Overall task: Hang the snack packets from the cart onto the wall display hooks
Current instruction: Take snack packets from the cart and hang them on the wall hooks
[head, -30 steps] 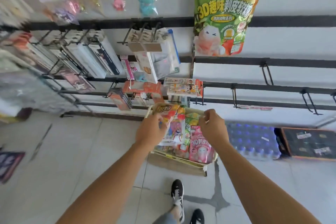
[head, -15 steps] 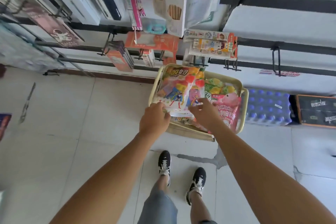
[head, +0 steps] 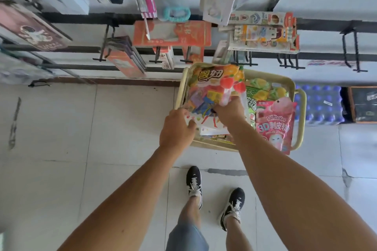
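My view has dropped from the wall to the cream plastic cart [head: 301, 108], and both hands went down into it. My left hand [head: 177, 128] grips the near edge of the colourful fruit-candy packet [head: 216, 87]; my right hand [head: 231, 109] pinches it. So picking starts. Empty black wall hooks [head: 349, 51] wait far right, with free floor on the left.

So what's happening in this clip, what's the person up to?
A person is standing over a yellow cart full of snack packets, parked below the wall display hooks. Both hands are down in the cart: the left hand grips the near edge of the fruit-candy packet lying on top, and the right hand holds it further up. A pink packet and a green packet lie beside it. Nothing from the cart is on a hook at this moment.
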Demonstrator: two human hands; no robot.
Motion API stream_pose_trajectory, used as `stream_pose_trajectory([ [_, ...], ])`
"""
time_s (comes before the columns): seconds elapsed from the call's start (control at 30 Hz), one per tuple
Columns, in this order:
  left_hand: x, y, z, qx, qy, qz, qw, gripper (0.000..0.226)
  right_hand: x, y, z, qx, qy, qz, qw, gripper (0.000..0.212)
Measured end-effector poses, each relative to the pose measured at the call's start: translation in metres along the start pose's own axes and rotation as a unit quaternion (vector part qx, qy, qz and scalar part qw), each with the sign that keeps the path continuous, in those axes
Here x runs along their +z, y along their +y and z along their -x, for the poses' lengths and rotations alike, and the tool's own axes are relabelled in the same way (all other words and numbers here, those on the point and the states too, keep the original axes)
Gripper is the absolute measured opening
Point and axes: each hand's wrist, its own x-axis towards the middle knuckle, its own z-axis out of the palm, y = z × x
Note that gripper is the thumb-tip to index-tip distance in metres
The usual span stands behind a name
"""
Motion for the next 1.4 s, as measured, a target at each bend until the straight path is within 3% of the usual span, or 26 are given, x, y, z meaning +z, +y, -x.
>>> stream_pose_trajectory([
  [0.07,-0.001,-0.004,-0.001,-0.01,-0.008,-0.001,1.0,0.031,-0.004,0.002,0.004,-0.004,-0.04,-0.013,0.999,0.026],
  [0.17,0.0,-0.004,0.002,-0.028,-0.024,0.013,0.999,0.036,-0.014,0.011,0.019,-0.027,-0.065,-0.015,0.997,0.01],
  [0.33,0.003,0.011,0.016,-0.053,-0.025,0.055,0.997,0.041,-0.037,0.038,0.039,-0.018,-0.106,-0.052,0.993,0.028],
  [0.43,0.004,0.025,0.034,-0.069,-0.007,0.064,0.996,0.043,-0.056,0.062,0.053,-0.004,-0.147,-0.104,0.984,0.019],
  [0.57,0.015,0.041,0.062,-0.093,-0.012,0.101,0.99,0.05,-0.084,0.102,0.071,-0.005,-0.166,-0.144,0.976,0.025],
  [0.67,0.03,0.052,0.089,-0.129,-0.049,0.183,0.973,0.067,-0.113,0.124,0.086,-0.02,-0.185,-0.182,0.965,0.021],
  [0.73,0.039,0.063,0.116,-0.152,-0.046,0.254,0.954,0.06,-0.137,0.139,0.101,-0.037,-0.202,-0.192,0.96,0.023],
  [0.83,0.052,0.086,0.162,-0.119,-0.026,0.324,0.938,0.037,-0.181,0.166,0.129,-0.06,-0.22,-0.202,0.953,0.023],
  [0.93,0.061,0.123,0.206,-0.094,-0.074,0.39,0.913,0.022,-0.233,0.191,0.155,-0.084,-0.22,-0.196,0.952,0.033],
  [1.2,0.053,0.242,0.279,0.03,-0.09,0.509,0.855,0.058,-0.363,0.231,0.224,-0.199,-0.203,-0.151,0.947,0.027],
  [1.33,0.035,0.296,0.295,0.093,-0.081,0.502,0.856,0.038,-0.404,0.233,0.24,-0.239,-0.194,-0.125,0.943,0.022],
  [1.4,0.031,0.319,0.298,0.113,-0.071,0.493,0.86,0.035,-0.421,0.228,0.239,-0.244,-0.19,-0.131,0.942,0.031],
])
